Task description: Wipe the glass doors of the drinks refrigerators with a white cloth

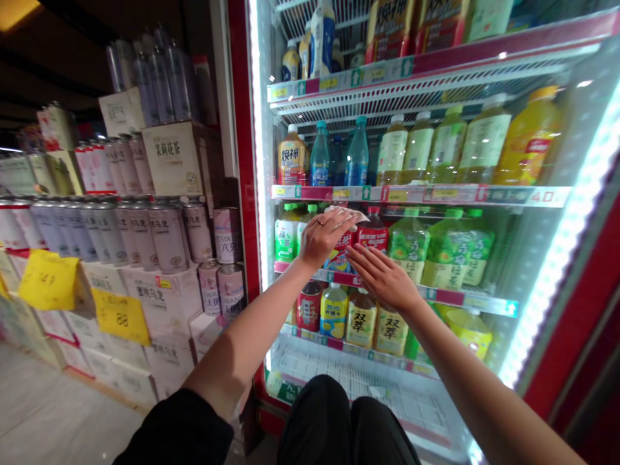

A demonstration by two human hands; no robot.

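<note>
left hand (325, 237) on the glass door of a drinks cooler (450, 155), fingers (343, 221) pressing a white cloth (347, 214) against it, right hand (382, 278) just below, fingers (361, 259) straight and close together, bottled drinks (409, 248) on shelves behind the glass

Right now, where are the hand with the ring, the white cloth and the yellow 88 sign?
Left hand (325, 239), head view, on the back of the hand.
White cloth (346, 214), head view, on the part showing past the fingertips.
Yellow 88 sign (121, 316), head view, on the printed 88.

A shop — stocked drinks cooler (241, 148)
</note>
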